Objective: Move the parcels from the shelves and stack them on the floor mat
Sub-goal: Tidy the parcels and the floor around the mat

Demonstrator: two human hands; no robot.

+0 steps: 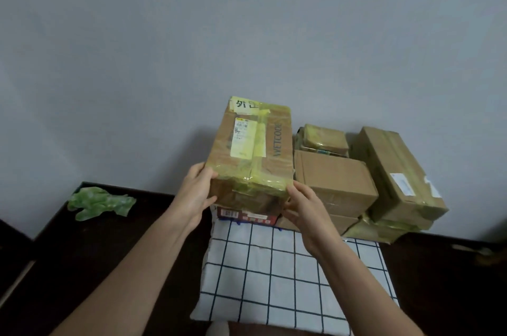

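Both hands were closed on one parcel (251, 152), a long cardboard box bound in yellow tape with a white label on top; the left hand (196, 193) clasped its near left corner, thumb on the top edge and fingers wrapped under the near end, while the right hand (304, 206) pressed against its near right corner, fingers spread along the lower edge; the box's long axis ran straight away from the person toward the grey wall (247, 34), its near end over the far edge of the checked mat (274, 275); whether it was resting on the flat red box (247, 215) beneath it or was held just above, I could not tell; to its right, just beside it, other brown parcels (337, 182) were already piled along the mat's far right corner, some spilling onto the dark floor (109, 253); a crumpled green plastic bag (101, 202) lay well apart to the left; both hands were equally near, so setting the box down squarely looked like the step in hand.
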